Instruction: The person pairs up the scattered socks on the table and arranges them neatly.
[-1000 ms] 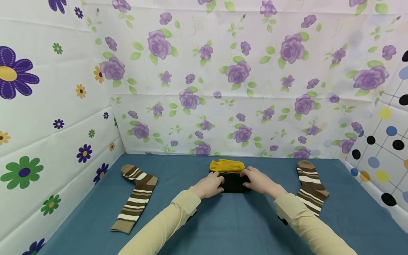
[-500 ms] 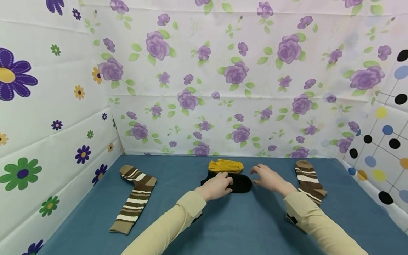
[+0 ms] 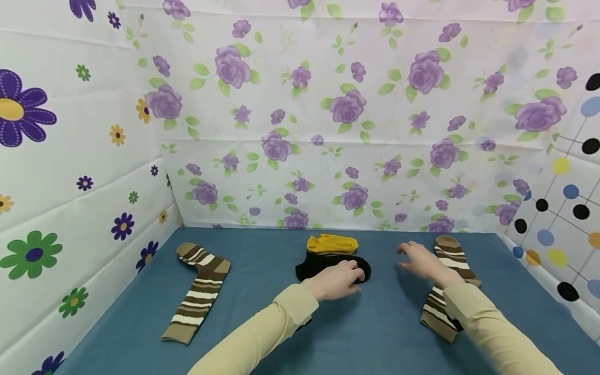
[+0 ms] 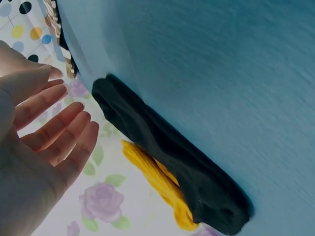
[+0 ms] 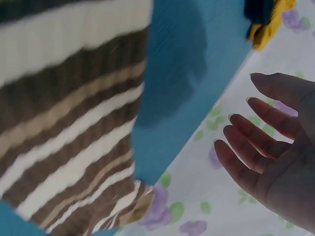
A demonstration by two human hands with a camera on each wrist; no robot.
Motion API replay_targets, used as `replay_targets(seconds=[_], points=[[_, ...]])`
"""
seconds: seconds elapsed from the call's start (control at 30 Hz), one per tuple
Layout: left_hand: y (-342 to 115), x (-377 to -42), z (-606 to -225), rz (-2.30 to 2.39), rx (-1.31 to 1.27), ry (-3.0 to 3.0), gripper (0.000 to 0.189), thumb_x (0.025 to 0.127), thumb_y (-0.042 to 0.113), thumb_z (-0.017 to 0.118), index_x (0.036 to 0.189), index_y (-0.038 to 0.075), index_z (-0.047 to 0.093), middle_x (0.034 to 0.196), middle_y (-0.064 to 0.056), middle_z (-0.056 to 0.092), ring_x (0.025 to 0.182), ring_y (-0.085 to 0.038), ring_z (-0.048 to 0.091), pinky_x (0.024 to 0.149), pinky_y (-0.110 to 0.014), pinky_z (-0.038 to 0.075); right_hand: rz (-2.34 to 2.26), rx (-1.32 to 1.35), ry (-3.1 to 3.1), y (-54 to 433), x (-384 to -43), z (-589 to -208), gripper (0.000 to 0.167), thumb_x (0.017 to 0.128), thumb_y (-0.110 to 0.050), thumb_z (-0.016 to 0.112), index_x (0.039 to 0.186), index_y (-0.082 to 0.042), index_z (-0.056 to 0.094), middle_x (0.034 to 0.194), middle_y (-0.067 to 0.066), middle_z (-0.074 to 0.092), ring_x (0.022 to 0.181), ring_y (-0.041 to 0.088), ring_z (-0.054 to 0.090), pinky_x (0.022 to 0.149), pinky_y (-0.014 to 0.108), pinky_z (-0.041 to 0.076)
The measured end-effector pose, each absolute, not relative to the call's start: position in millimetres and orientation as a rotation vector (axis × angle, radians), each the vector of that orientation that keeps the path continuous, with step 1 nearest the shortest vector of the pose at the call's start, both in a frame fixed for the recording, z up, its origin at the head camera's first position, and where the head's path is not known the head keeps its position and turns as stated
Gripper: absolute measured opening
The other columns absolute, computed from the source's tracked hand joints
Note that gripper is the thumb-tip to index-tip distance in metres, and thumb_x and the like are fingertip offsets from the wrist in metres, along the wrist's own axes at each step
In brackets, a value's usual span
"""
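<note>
My left hand [image 3: 335, 281] hovers over the near right part of a black sock [image 3: 313, 264], its fingers relaxed and holding nothing. In the left wrist view the black sock [image 4: 162, 147] lies apart from the fingers, against a folded yellow sock [image 4: 160, 182]. That yellow sock [image 3: 332, 244] sits just behind the black one in the head view. My right hand [image 3: 424, 263] is beside a brown striped sock [image 3: 452, 256] on the right, fingers loosely extended with nothing in them. In the right wrist view this striped sock [image 5: 74, 118] fills the left side; in the head view my forearm covers part of it.
A second brown striped sock [image 3: 199, 291] lies on the left side of the blue tabletop [image 3: 262, 260]. Floral cloth [image 3: 300, 114] hangs at the back, with a daisy-print cloth [image 3: 94, 208] at left and a dotted cloth [image 3: 576, 208] at right.
Both hands let go of the black sock and moved right. The left slid across above it; the right travelled over to the right striped sock. The socks stayed where they lay.
</note>
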State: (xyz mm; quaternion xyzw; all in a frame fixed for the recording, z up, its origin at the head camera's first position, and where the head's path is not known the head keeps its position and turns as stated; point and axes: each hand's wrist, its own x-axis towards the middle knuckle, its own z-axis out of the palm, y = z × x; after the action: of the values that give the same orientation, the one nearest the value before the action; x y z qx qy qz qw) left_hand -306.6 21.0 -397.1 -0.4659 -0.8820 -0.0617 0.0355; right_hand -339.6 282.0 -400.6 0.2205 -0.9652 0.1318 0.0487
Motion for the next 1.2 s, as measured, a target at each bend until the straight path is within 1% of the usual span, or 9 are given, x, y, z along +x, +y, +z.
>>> replay_targets(seconds=[0.23,0.43,0.6,0.7,0.83,1.03,1.1,1.2], points=[[38,-302,-400,-0.128,-1.525,-2.657,0.023,0.089,0.022,0.060,0.110,0.013,0.062,0.098,0.002,0.050,0.086,-0.009,0.048,0.068,-0.012,0.039,0.380,0.580,-2.961,308,-340,-402,0.031,0.081,-0.008,0.067,0.105,0.007,0.055,0.097,0.022,0.052,0.089,0.037,0.051,0.069,0.044,0.043],[58,-295,-400,-0.027,-1.627,-2.583,0.024,0.090,0.024,0.059,0.111,0.015,0.061,0.099,0.004,0.052,0.087,-0.007,0.048,0.073,-0.011,0.037,0.438,0.490,-2.980,334,-339,-406,0.036,0.082,-0.008,0.066,0.108,0.011,0.050,0.101,0.027,0.050,0.092,0.044,0.048,0.070,0.048,0.042],[72,-289,-399,0.050,-1.704,-2.521,0.026,0.090,0.026,0.058,0.114,0.016,0.060,0.102,0.006,0.052,0.086,-0.006,0.047,0.075,-0.011,0.035,0.436,0.472,-2.977,354,-342,-413,0.038,0.082,-0.007,0.065,0.109,0.016,0.049,0.101,0.031,0.050,0.092,0.046,0.048,0.071,0.051,0.041],[77,-286,-401,0.095,-1.752,-2.472,0.027,0.091,0.027,0.057,0.115,0.016,0.059,0.105,0.005,0.052,0.087,-0.006,0.047,0.076,-0.011,0.035,0.444,0.439,-2.984,363,-344,-419,0.044,0.083,-0.007,0.064,0.112,0.020,0.044,0.102,0.035,0.048,0.092,0.047,0.049,0.073,0.052,0.041],[85,-281,-404,0.130,-1.801,-2.455,0.028,0.091,0.027,0.056,0.118,0.017,0.057,0.108,0.006,0.051,0.090,-0.005,0.046,0.077,-0.011,0.035,0.436,0.366,-3.023,374,-345,-423,0.050,0.084,-0.009,0.062,0.114,0.023,0.039,0.105,0.040,0.045,0.094,0.051,0.046,0.076,0.055,0.038],[103,-273,-409,0.201,-1.829,-2.426,0.030,0.091,0.030,0.056,0.119,0.020,0.056,0.106,0.008,0.049,0.085,-0.004,0.043,0.072,-0.011,0.036,0.437,0.333,-3.058,387,-344,-428,0.046,0.086,-0.011,0.061,0.109,0.024,0.042,0.096,0.037,0.047,0.087,0.050,0.049,0.068,0.051,0.042],[109,-271,-409,0.233,-1.839,-2.414,0.031,0.090,0.032,0.056,0.120,0.022,0.055,0.107,0.008,0.048,0.084,-0.004,0.042,0.070,-0.012,0.037,0.465,0.343,-3.058,388,-343,-430,0.047,0.086,-0.011,0.060,0.112,0.023,0.041,0.098,0.038,0.047,0.088,0.050,0.049,0.068,0.051,0.042],[118,-269,-410,0.249,-1.867,-2.408,0.034,0.090,0.035,0.055,0.123,0.025,0.053,0.112,0.010,0.046,0.086,-0.003,0.041,0.070,-0.012,0.038,0.485,0.366,-3.052,388,-342,-432,0.046,0.087,-0.011,0.060,0.113,0.022,0.043,0.103,0.038,0.048,0.091,0.050,0.049,0.070,0.051,0.042]])
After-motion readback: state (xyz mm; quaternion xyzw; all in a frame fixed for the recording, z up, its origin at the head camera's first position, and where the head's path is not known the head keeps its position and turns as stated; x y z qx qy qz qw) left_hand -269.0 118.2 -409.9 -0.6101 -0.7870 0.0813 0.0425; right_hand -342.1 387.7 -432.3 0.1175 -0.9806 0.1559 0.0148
